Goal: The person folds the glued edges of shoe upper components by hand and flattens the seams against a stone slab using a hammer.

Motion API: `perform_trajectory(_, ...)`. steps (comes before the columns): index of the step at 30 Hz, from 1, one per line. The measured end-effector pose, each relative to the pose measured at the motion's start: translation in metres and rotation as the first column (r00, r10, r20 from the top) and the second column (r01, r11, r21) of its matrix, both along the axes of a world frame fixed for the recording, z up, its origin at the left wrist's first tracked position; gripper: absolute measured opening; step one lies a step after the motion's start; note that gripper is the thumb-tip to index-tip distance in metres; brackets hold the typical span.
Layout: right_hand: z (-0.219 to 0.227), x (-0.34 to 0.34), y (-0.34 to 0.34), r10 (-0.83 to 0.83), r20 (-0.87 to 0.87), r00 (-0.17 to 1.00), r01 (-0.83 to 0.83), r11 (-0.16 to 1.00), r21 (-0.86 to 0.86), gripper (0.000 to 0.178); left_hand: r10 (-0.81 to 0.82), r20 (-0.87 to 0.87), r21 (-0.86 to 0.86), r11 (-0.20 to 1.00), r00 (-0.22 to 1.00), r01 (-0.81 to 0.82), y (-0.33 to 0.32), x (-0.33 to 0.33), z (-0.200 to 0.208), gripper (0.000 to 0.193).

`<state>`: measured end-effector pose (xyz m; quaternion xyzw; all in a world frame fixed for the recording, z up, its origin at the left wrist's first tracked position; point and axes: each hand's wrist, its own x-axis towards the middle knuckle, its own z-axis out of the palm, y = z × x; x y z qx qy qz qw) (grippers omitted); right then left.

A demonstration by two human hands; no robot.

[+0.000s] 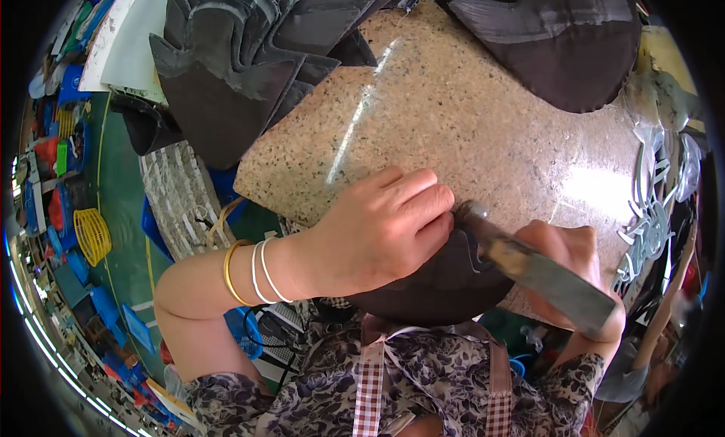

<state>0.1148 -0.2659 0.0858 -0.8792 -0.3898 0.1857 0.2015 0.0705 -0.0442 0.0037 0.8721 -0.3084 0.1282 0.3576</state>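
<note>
My left hand (385, 229), knuckles up and fingers curled, grips the edge of a dark brown, leather-like piece (430, 290). This piece lies at the near edge of the speckled stone tabletop (453, 127) and hangs toward my body. Close by on the right, my right hand (566, 252) is closed beneath a hammer (555, 278) with a rounded metal end and a long, flat grey end. The hammer head hides most of those fingers and the grip. Its rounded end is beside my left fingertips; whether they touch, I cannot tell.
Several matching dark cut pieces (226, 67) lie stacked at the far left. Another dark piece with a rounded end (574, 52) rests at the far right. Pale grey strips (646, 225) are heaped along the right edge. A yellow basket (92, 237) stands off to the left.
</note>
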Motion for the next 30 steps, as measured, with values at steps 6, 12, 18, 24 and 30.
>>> perform_trajectory(6, -0.003, 0.010, -0.005, 0.011, -0.221, 0.975, 0.003, 0.998, 0.065, 0.020, -0.052, -0.111, -0.143, 0.989, 0.992, 0.036, 0.015, -0.004, -0.006, 0.018)
perform_trajectory(12, -0.006, 0.016, 0.011, 0.222, -0.094, 0.971, -0.218, 0.975, 0.051, 0.024, 0.037, -0.291, -0.147, 0.986, 0.956, -0.083, 0.026, -0.007, -0.005, 0.019)
perform_trajectory(18, 0.001, 0.023, 0.015, 0.262, -0.155, 0.953, -0.255, 0.965, 0.062, 0.022, 0.154, -0.025, 0.098, 0.984, 0.988, -0.151, 0.016, -0.020, 0.008, 0.019)
perform_trajectory(24, -0.005, 0.019, 0.027, 0.168, -0.122, 0.978, -0.142, 0.970, 0.197, 0.020, 0.234, -0.083, 0.041, 0.972, 0.969, -0.232, 0.012, -0.031, 0.008, 0.020)
perform_trajectory(30, -0.001, 0.030, 0.030, 0.301, -0.123, 0.946, -0.288, 0.951, 0.112, 0.023, 0.157, -0.283, -0.160, 0.965, 0.946, -0.208, 0.030, -0.027, -0.002, 0.025)
